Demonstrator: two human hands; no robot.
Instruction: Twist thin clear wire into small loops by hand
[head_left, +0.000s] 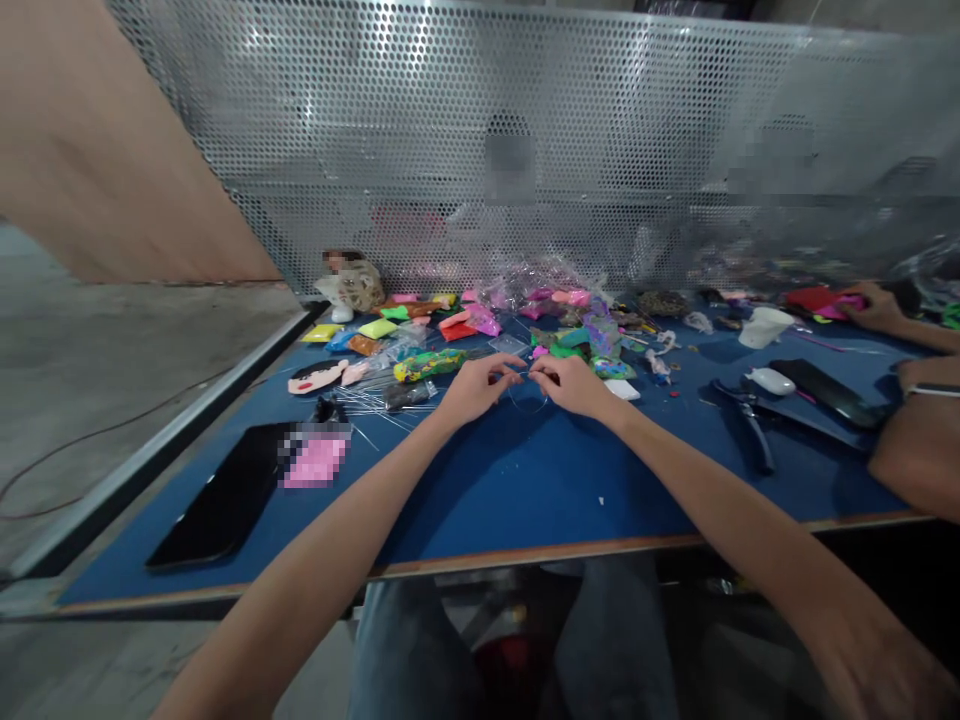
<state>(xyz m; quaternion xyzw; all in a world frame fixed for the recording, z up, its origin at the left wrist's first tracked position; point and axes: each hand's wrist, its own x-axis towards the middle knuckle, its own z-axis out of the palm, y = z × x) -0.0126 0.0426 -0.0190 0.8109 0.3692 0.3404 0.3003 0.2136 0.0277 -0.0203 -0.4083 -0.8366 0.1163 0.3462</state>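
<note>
Over the middle of the blue table [480,515], my left hand [478,386] and my right hand [571,386] face each other, fingertips nearly meeting. Between them a thin wire [529,411] curves down in a small loop. Each hand is closed in a pinch on an end of it; the exact ends are hidden by the fingers. Left of my left hand lie loose thin wires [367,402] and a green and yellow patterned clay piece [429,366]. Beyond my right hand are a small white piece [622,390] and multicoloured clay [602,330].
A perforated metal screen [450,120] stands behind bright clay packets [377,328]. At left lies a black tablet-like device [225,495]; at right, dark-handled pliers [750,425], a black phone-like object [829,392] and a white cup [765,327]. Another person's hand [876,309] reaches in at far right.
</note>
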